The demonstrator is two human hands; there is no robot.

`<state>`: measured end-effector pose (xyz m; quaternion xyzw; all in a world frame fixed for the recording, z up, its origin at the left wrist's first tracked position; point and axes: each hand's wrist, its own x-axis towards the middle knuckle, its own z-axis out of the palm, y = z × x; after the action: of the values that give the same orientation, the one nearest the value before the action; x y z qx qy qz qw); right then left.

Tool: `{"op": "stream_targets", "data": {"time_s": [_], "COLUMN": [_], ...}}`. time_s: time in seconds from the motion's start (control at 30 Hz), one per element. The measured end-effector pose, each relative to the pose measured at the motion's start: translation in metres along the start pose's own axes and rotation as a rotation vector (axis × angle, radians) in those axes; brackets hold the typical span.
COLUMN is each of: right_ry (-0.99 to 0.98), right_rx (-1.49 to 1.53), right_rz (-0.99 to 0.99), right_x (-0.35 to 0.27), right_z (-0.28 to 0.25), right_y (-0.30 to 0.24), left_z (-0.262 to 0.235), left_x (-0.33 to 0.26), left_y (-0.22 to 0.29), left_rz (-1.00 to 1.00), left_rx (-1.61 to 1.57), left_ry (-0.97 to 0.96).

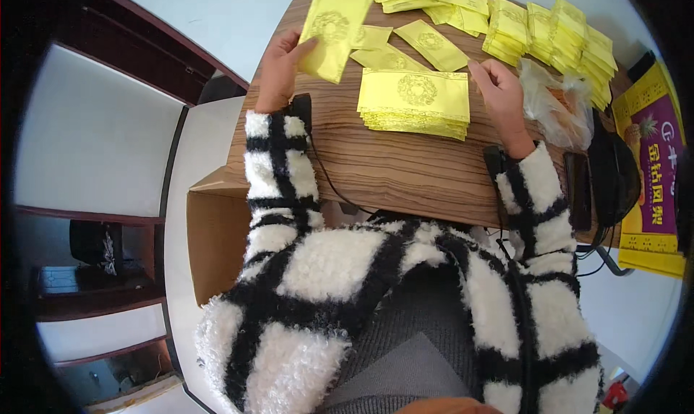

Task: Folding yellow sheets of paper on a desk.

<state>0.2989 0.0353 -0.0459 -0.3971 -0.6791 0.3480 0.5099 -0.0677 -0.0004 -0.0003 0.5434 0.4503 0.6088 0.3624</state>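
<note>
The person's left hand [282, 63] gripped a flat, rectangular yellow paper packet printed with a dark round ornament [334, 32], its thumb across the face, and held it raised over the left side of the brown wood-grain table [405, 172]. The right hand [502, 92] had its fingertips drawn together by the upper right corner of a neat stack of matching yellow packets [413, 96], close to a loose slanted yellow packet [432, 45]; whether it pinched anything could not be told. The step in hand appeared to be handling packets singly beside the stack. The next move seemed to call for a light hold on the raised packet and square edges if it joined the stack, without nudging the layers.
</note>
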Motion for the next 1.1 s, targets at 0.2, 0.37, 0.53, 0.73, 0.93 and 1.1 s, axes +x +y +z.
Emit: {"op": "stream_targets", "data": {"time_s": [0.2, 0.37, 0.53, 0.73, 0.93, 1.1], "right_ry": [-0.030, -0.100, -0.146, -0.185, -0.162, -0.143], "right_rx": [0.224, 0.280, -0.054, -0.166, -0.224, -0.230], "right_rz": [0.085, 0.081, 0.061, 0.033, -0.011, -0.003], "right_x": [-0.001, -0.003, 0.002, 0.005, 0.000, 0.001], "right_z": [-0.002, 0.002, -0.006, -0.010, -0.022, -0.031], "right_y": [-0.010, -0.012, 0.006, 0.017, 0.020, 0.025], "left_z": [0.061, 0.080, 0.094, 0.101, 0.128, 0.156], "left_x": [-0.009, 0.002, 0.012, 0.028, 0.028, 0.038], "left_y": [0.033, 0.020, 0.007, 0.009, 0.018, 0.024], "left_rz": [-0.064, -0.140, -0.189, -0.081, 0.053, -0.274], "left_rx": [0.070, 0.213, 0.234, 0.742, 0.926, 0.868], "left_ry": [-0.220, -0.472, -0.568, -0.722, -0.905, -1.103]}}
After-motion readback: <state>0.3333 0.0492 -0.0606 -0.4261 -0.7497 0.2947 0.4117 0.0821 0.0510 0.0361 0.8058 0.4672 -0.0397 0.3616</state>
